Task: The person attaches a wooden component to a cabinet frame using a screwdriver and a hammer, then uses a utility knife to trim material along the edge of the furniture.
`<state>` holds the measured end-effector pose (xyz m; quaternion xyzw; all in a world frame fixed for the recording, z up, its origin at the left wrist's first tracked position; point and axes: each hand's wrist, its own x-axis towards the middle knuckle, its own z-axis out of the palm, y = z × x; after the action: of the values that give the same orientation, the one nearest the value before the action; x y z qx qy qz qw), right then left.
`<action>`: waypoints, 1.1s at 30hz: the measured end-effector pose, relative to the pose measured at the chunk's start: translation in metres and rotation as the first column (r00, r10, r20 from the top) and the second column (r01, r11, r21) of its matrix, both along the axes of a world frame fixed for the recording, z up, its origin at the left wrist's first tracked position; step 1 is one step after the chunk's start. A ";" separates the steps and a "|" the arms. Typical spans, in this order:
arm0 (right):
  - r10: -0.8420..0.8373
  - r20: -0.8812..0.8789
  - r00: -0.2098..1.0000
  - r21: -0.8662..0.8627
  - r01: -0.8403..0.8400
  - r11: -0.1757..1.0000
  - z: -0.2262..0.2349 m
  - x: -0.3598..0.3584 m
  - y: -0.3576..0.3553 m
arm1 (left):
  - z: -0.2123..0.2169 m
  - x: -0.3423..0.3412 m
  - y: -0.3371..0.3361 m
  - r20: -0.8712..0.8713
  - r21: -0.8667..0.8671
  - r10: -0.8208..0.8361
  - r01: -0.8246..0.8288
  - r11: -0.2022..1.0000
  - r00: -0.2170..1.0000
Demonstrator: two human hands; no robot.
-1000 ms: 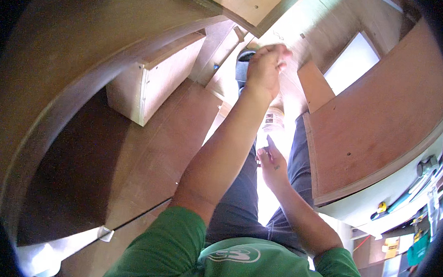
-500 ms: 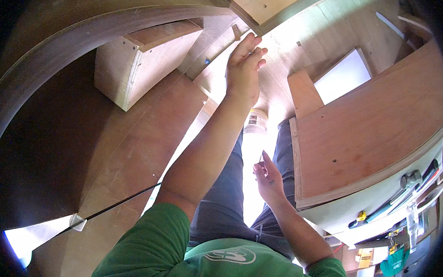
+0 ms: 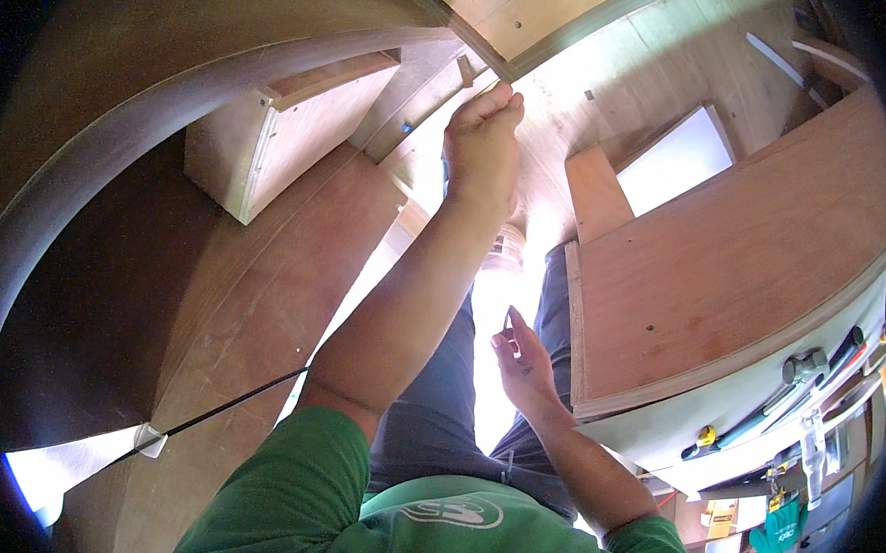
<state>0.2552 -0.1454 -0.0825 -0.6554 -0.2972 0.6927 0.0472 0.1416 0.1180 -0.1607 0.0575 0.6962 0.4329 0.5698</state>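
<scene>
My left hand (image 3: 481, 158) is raised at the upper middle, its arm stretched far forward. Its fingers are curled together just under the corner of an overhead wooden panel (image 3: 504, 61); whether they grip anything is hidden. Lower down, in front of my dark trousers (image 3: 421, 406), my right hand (image 3: 530, 379) is closed in a pinch. A thin dark piece (image 3: 508, 318) seems to stick up from its fingertips, too small to name. Beyond it a pale tub (image 3: 507, 245) stands between my legs, partly behind my left forearm.
A plywood box (image 3: 315, 135) juts out at the left, below a curved wooden edge (image 3: 172, 97). A black cable (image 3: 236, 403) runs toward my left arm. At the right is a wooden panel (image 3: 733, 282); past its edge lie a hammer (image 3: 805, 367) and other tools. Another person (image 3: 778, 529) is at lower right.
My left hand's fingers have drawn in closer together near the panel corner. My right hand keeps its pinch, and the whole view has shifted slightly.
</scene>
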 end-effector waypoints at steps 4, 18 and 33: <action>-0.014 -0.028 1.000 -0.028 0.013 1.000 0.005 -0.001 0.006 | 0.001 0.006 0.003 0.027 -0.011 0.099 -0.099 0.995 0.995; -0.106 -0.102 0.989 -0.111 0.095 0.989 0.022 -0.001 0.018 | -0.056 -0.026 0.015 -0.502 -0.081 -0.484 0.517 0.852 0.717; 0.120 -0.018 0.993 0.177 -0.115 0.978 0.042 0.006 0.013 | -0.045 -0.041 0.026 -0.139 -0.011 -0.477 0.480 0.877 0.868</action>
<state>0.2611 -0.1319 -0.0409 -0.6200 -0.3944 0.6748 0.0681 0.1008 0.1436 -0.2053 0.2642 0.6926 0.2816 0.6092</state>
